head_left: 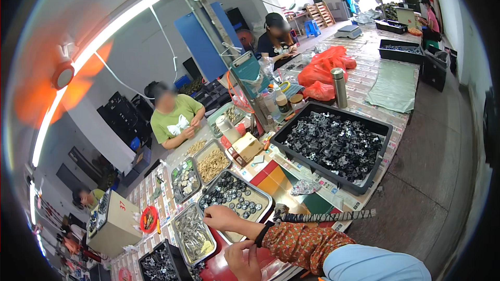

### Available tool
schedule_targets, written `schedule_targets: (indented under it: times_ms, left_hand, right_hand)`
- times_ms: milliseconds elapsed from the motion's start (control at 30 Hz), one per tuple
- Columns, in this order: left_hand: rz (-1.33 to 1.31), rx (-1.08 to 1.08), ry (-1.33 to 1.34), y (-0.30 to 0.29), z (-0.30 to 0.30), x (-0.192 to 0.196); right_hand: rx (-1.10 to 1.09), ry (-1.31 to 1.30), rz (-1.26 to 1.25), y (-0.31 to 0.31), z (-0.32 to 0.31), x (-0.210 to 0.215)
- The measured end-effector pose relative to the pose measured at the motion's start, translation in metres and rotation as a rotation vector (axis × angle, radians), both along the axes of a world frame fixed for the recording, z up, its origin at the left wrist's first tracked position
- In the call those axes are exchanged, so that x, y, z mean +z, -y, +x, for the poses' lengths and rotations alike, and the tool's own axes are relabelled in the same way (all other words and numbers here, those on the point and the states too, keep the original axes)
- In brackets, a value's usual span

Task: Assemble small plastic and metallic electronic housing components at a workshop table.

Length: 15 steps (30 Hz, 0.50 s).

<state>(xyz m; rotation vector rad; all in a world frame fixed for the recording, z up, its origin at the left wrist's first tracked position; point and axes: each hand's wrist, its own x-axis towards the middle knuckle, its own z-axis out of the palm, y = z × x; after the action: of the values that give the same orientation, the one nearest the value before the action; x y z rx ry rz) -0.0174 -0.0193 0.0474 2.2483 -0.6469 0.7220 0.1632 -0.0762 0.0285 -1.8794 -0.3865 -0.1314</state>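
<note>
My right hand (224,218) reaches in from the lower right, its forearm in a floral sleeve cover. Its bent fingers are over the border between a metal tray of thin silvery pins (190,231) and a metal tray of round black parts (229,193). The fingertips are closed together; anything between them is too small to make out. Close below the right wrist is my left hand (241,263), its fingers bent together, with what they hold not visible. Beneath both hands lies a shiny red surface (221,270).
A large black tray (374,179) of black parts stands at right, beside a tape-wrapped handle (333,216). Farther off are trays of tan pieces (212,162) and mixed pieces (185,179), a flask (339,88) and red bags (325,67). Co-workers sit across the table.
</note>
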Motion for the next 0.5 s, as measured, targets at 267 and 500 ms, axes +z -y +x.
schedule_targets:
  times_ms: [267,500]
  left_hand:
    - [0.078,-0.033,0.078,0.026,-0.019,0.016]
    - [0.099,-0.083,0.031,0.035,-0.033,0.010]
  right_hand:
    - [0.271,-0.451,0.724,0.028,-0.024,0.023]
    - [0.246,-0.468,0.937,0.052,-0.038,0.024]
